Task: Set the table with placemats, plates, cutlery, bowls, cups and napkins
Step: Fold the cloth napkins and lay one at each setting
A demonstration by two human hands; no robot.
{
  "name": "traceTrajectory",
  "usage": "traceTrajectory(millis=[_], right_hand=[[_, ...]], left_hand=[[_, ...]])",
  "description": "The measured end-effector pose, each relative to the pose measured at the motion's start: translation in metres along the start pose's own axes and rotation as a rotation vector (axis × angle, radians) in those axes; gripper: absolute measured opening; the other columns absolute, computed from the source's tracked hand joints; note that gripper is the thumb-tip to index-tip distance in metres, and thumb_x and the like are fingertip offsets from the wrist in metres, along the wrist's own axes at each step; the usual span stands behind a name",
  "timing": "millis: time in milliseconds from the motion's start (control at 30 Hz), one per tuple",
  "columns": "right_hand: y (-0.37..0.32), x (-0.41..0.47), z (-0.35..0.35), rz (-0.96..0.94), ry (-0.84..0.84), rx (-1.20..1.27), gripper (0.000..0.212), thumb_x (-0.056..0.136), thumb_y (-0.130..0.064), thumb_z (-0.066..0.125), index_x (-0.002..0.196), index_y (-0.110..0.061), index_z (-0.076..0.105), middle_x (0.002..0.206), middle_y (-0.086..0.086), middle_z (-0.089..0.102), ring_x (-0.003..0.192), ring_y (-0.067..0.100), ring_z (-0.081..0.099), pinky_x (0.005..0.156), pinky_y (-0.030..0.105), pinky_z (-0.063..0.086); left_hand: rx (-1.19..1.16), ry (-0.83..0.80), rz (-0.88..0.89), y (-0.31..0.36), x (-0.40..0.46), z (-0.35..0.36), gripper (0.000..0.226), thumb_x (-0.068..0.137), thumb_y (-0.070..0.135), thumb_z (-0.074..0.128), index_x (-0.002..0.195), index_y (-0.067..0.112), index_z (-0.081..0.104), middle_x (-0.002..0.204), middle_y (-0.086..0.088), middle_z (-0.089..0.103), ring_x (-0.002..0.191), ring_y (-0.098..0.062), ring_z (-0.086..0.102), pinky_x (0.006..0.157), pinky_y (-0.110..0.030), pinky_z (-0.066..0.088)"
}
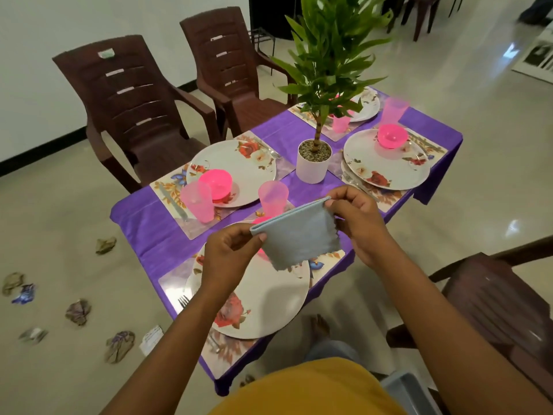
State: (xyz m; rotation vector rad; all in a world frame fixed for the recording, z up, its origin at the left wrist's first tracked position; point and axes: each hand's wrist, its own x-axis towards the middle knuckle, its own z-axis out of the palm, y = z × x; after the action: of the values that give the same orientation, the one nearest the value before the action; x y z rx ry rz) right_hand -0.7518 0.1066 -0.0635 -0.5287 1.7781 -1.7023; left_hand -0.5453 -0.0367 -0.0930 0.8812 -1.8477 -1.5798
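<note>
A folded grey-blue napkin hangs in the air above the nearest floral plate. My left hand pinches its left top corner and my right hand pinches its right top corner. The plate lies on a floral placemat with a fork at its left. A pink cup stands behind the napkin, which hides most of a pink bowl. Three other places on the purple tablecloth hold plates, pink bowls and pink cups.
A potted plant stands at the table's centre. Two brown plastic chairs stand along the far left side, another at my right. Crumpled papers litter the floor to the left. A grey bin sits by my right leg.
</note>
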Motion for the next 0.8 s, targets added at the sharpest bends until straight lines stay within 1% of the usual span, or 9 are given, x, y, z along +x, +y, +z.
traceTrajectory(millis=[100, 167, 233, 333, 433, 533, 633, 733, 800], right_hand=[[0.009, 0.010, -0.023, 0.107, 0.008, 0.217, 0.016, 0.098, -0.001, 0.056, 0.088, -0.013, 0.062, 0.082, 0.004, 0.067, 0.082, 0.019, 0.063, 0.071, 0.032, 0.056], [0.017, 0.021, -0.041, 0.128, -0.017, 0.224, 0.016, 0.098, 0.001, 0.055, 0.090, -0.011, 0.062, 0.082, 0.001, 0.069, 0.087, 0.021, 0.068, 0.076, 0.033, 0.060], [0.024, 0.034, -0.060, 0.091, -0.088, 0.108, 0.009, 0.091, -0.003, 0.058, 0.094, -0.008, 0.065, 0.087, 0.000, 0.070, 0.094, 0.022, 0.069, 0.080, 0.032, 0.061], [0.019, 0.061, -0.088, 0.011, -0.260, -0.119, 0.029, 0.083, -0.014, 0.066, 0.110, -0.008, 0.070, 0.105, 0.000, 0.074, 0.105, 0.015, 0.069, 0.085, 0.027, 0.059], [0.006, 0.088, -0.097, -0.119, -0.426, -0.431, 0.031, 0.091, -0.026, 0.079, 0.121, -0.021, 0.072, 0.115, -0.011, 0.073, 0.111, 0.006, 0.067, 0.088, 0.023, 0.058], [0.001, 0.113, -0.095, -0.243, -0.526, -0.672, 0.026, 0.094, -0.034, 0.075, 0.118, -0.024, 0.076, 0.106, -0.014, 0.075, 0.099, 0.003, 0.067, 0.081, 0.020, 0.053], [0.001, 0.131, -0.096, -0.337, -0.585, -0.736, 0.016, 0.099, -0.028, 0.069, 0.110, -0.023, 0.080, 0.085, -0.014, 0.072, 0.077, 0.002, 0.063, 0.065, 0.012, 0.043], [-0.003, 0.146, -0.104, -0.317, -0.644, -0.734, 0.017, 0.100, -0.024, 0.067, 0.111, -0.023, 0.080, 0.087, -0.009, 0.075, 0.079, 0.007, 0.065, 0.063, 0.017, 0.045], [-0.005, 0.155, -0.111, -0.284, -0.684, -0.705, 0.018, 0.101, -0.022, 0.066, 0.112, -0.020, 0.080, 0.094, -0.006, 0.077, 0.085, 0.009, 0.066, 0.067, 0.021, 0.049]], left_hand=[[-0.001, 0.024, 0.065, 0.018, 0.016, 0.021, 0.019, 0.095, 0.016, 0.074, 0.110, 0.027, 0.077, 0.102, 0.015, 0.079, 0.099, -0.006, 0.074, 0.078, -0.020, 0.061], [0.076, 0.010, 0.157, 0.027, 0.031, 0.038, 0.018, 0.095, 0.023, 0.073, 0.112, 0.030, 0.077, 0.106, 0.015, 0.078, 0.101, -0.008, 0.072, 0.078, -0.020, 0.061], [0.185, -0.029, 0.230, 0.035, 0.045, 0.052, 0.020, 0.096, 0.025, 0.073, 0.114, 0.028, 0.079, 0.107, 0.015, 0.077, 0.099, -0.007, 0.072, 0.076, -0.018, 0.059], [0.276, -0.138, 0.300, 0.042, 0.069, 0.078, 0.021, 0.095, 0.020, 0.074, 0.111, 0.032, 0.077, 0.102, 0.019, 0.077, 0.095, -0.005, 0.072, 0.075, -0.015, 0.056], [0.362, -0.188, 0.255, 0.045, 0.087, 0.104, 0.024, 0.093, 0.024, 0.076, 0.107, 0.043, 0.074, 0.098, 0.024, 0.075, 0.092, 0.000, 0.071, 0.072, -0.012, 0.053], [0.366, -0.170, 0.216, 0.044, 0.098, 0.126, 0.023, 0.093, 0.026, 0.076, 0.107, 0.045, 0.074, 0.096, 0.026, 0.074, 0.093, 0.000, 0.071, 0.072, -0.013, 0.054], [0.339, -0.099, 0.194, 0.039, 0.103, 0.139, 0.020, 0.093, 0.030, 0.075, 0.107, 0.044, 0.076, 0.097, 0.026, 0.076, 0.093, -0.002, 0.071, 0.074, -0.016, 0.056], [0.331, -0.118, 0.057, 0.031, 0.103, 0.143, 0.020, 0.091, 0.033, 0.077, 0.107, 0.046, 0.075, 0.097, 0.027, 0.076, 0.090, -0.002, 0.072, 0.072, -0.019, 0.058], [0.413, -0.194, -0.024, 0.019, 0.104, 0.144, 0.015, 0.092, 0.034, 0.076, 0.106, 0.040, 0.077, 0.091, 0.020, 0.077, 0.084, -0.005, 0.072, 0.070, -0.021, 0.057]])
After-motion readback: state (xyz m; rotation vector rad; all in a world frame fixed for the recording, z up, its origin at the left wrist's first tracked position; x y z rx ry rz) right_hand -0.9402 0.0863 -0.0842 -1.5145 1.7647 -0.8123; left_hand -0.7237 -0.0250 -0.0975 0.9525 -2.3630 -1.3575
